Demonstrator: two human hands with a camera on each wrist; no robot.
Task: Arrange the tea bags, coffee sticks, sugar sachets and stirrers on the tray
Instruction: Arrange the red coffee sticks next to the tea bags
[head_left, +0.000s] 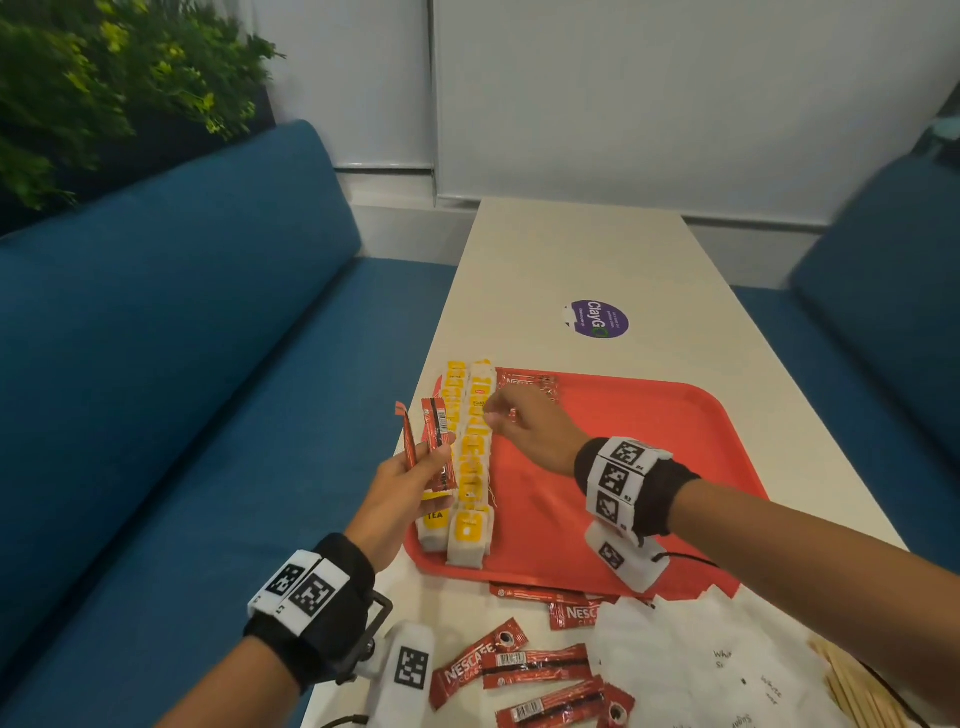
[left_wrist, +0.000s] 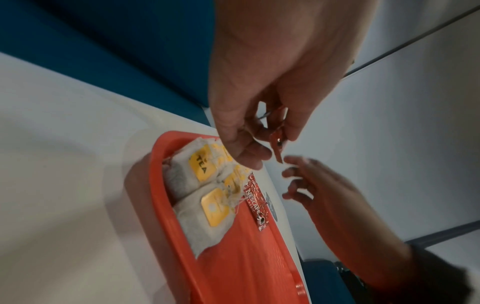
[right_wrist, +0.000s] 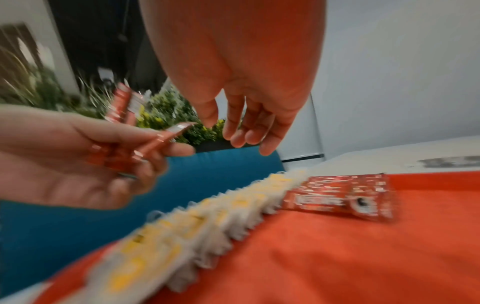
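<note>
- Where the white table (head_left: 582, 249) comes nearest the person, loose red foil coffee sticks (head_left: 537, 670) lie scattered on it, just beside a heap of white paper sugar sachets (head_left: 691, 654).
- At the near right corner a bundle of pale wooden stirrers (head_left: 852, 686) rests at the edge of the sachets.
- Just beyond these lies the flat red plastic tray (head_left: 613, 467), its near rim partly covering more red sticks.
- Along the tray's left side run two rows of white paper tea bags with yellow tags (head_left: 470, 467), overlapping one another from the near edge to the far edge.
- Above the tray's left rim, the left hand (head_left: 402, 493) has its grip closed on two red coffee sticks held upright (head_left: 436, 447), pinched between thumb and fingers; the left wrist view shows one stick's end jutting past the fingertips.
- Over the tea bag rows, the right hand (head_left: 524, 421) hangs palm down, its grip released, fingers loosely bent and holding nothing, tips near the held sticks without touching them.
- At the tray's far left corner, two red coffee sticks lying flat (head_left: 527, 383) rest side by side against the end of the tea bag rows.
- Further along the table sits a round purple sticker (head_left: 597, 318).
- Blue upholstered benches (head_left: 182, 338) flank the table, with green leafy plants (head_left: 104, 88) behind the left one.
</note>
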